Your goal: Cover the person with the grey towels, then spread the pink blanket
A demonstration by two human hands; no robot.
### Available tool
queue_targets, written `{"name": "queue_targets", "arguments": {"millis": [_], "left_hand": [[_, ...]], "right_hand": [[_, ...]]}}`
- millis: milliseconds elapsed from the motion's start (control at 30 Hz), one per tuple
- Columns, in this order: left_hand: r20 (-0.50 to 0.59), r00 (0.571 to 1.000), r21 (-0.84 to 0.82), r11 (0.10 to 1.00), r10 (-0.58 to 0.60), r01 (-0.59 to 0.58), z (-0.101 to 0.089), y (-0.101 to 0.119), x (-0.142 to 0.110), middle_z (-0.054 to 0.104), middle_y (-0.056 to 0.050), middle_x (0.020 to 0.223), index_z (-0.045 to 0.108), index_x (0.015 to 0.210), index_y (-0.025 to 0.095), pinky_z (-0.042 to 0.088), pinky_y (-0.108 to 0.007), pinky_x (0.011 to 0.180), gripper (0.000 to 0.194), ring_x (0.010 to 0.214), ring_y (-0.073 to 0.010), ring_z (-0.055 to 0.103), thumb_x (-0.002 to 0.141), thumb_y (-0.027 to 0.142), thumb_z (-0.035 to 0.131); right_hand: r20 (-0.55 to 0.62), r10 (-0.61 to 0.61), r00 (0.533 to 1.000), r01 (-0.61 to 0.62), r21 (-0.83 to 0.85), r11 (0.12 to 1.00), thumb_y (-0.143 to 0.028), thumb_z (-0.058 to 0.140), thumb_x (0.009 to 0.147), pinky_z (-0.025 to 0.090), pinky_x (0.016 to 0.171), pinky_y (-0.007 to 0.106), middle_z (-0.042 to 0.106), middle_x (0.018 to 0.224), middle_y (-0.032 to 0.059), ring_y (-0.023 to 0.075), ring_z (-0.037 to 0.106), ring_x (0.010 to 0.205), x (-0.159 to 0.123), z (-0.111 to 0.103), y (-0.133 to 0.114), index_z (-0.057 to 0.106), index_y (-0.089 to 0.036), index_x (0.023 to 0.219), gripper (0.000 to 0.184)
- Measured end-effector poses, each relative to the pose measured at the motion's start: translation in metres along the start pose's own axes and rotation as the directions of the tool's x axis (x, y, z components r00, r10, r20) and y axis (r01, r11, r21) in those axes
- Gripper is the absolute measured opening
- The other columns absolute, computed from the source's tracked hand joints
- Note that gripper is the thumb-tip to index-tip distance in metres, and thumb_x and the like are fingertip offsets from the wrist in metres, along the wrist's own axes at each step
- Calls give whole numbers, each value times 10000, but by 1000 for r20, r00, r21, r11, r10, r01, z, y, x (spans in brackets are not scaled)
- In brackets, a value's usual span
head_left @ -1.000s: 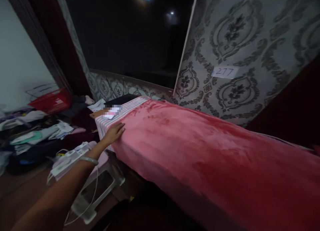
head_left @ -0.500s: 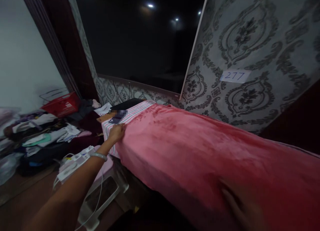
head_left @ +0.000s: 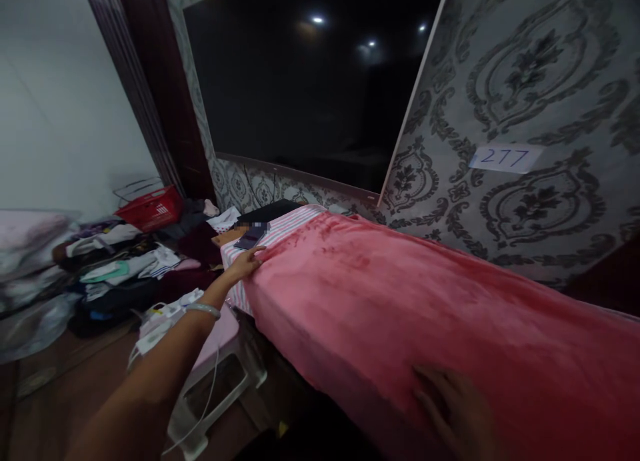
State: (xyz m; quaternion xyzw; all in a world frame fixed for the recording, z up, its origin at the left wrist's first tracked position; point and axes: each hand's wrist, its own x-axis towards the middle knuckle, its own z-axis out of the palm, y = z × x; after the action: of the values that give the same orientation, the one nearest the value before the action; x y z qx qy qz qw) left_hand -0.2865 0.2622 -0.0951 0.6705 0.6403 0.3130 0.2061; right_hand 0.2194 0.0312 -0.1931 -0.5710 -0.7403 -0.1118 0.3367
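Observation:
A pink-red plush blanket point(head_left: 340, 294) lies spread over a long, table-like surface whose frame is hidden. At its far left corner, my left hand point(head_left: 245, 264) rests on the blanket's edge, fingers stretched forward, a pale bangle point(head_left: 204, 310) on the wrist. Just beyond those fingers a dark phone point(head_left: 251, 237) lies on a striped cloth point(head_left: 295, 217) that shows past the blanket's end. Nearer to me, my right hand point(head_left: 455, 398) lies on the blanket with thumb and fingers apart, slightly blurred.
Below my left arm stands a pink-topped plastic stool point(head_left: 225, 334) with white power strips point(head_left: 160, 318) and a hanging cable. Clothes point(head_left: 125, 274) are heaped at the left beside a red basket point(head_left: 153, 208). A large black TV point(head_left: 310, 88) hangs on the patterned wall.
The view has swung left, shifting the scene rightward. My right hand has slid left along the blanket. My left hand stays at the blanket's corner, its fingers stretched out more.

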Motion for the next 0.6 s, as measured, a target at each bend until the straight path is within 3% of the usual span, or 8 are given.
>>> {"name": "queue_targets", "arguments": {"millis": [167, 267, 467, 600], "left_hand": [[108, 991, -225, 973, 77, -51, -14, 6, -5, 743, -108, 1085, 724, 1195, 132, 519, -366, 937, 722, 1045, -271, 643, 692, 649, 689], [166, 981, -331, 943, 96, -36, -22, 10, -7, 741, -126, 1140, 765, 1074, 143, 491, -416, 1018, 679, 1108, -300, 634, 649, 671, 726], [312, 940, -120, 987, 138, -105, -33, 12, -14, 734, -100, 1160, 771, 1025, 189, 471, -394, 1066, 616, 1171, -305, 615, 602, 637, 768], [306, 941, -76, 989, 142, -124, -36, 12, -20, 727, -97, 1202, 760, 1053, 206, 467, -405, 1077, 653, 1180, -320, 614, 600, 675, 743]], "right_hand": [[57, 19, 998, -20, 19, 1000, -402, 427, 959, 552, 699, 440, 746, 859, 100, 283, 689, 769, 7, -2, -9, 763, -243, 864, 384], [94, 57, 994, -63, 60, 996, -399, 417, 972, 535, 730, 427, 750, 888, 93, 275, 690, 801, 9, -6, -12, 752, -243, 860, 386], [68, 106, 992, -113, 120, 986, -434, 411, 975, 526, 736, 415, 740, 841, 94, 266, 680, 786, 11, -5, -13, 735, -238, 813, 412], [28, 126, 992, -129, 190, 973, -497, 410, 973, 534, 657, 369, 724, 769, 82, 245, 671, 707, 18, -10, -18, 722, -248, 746, 459]]}}
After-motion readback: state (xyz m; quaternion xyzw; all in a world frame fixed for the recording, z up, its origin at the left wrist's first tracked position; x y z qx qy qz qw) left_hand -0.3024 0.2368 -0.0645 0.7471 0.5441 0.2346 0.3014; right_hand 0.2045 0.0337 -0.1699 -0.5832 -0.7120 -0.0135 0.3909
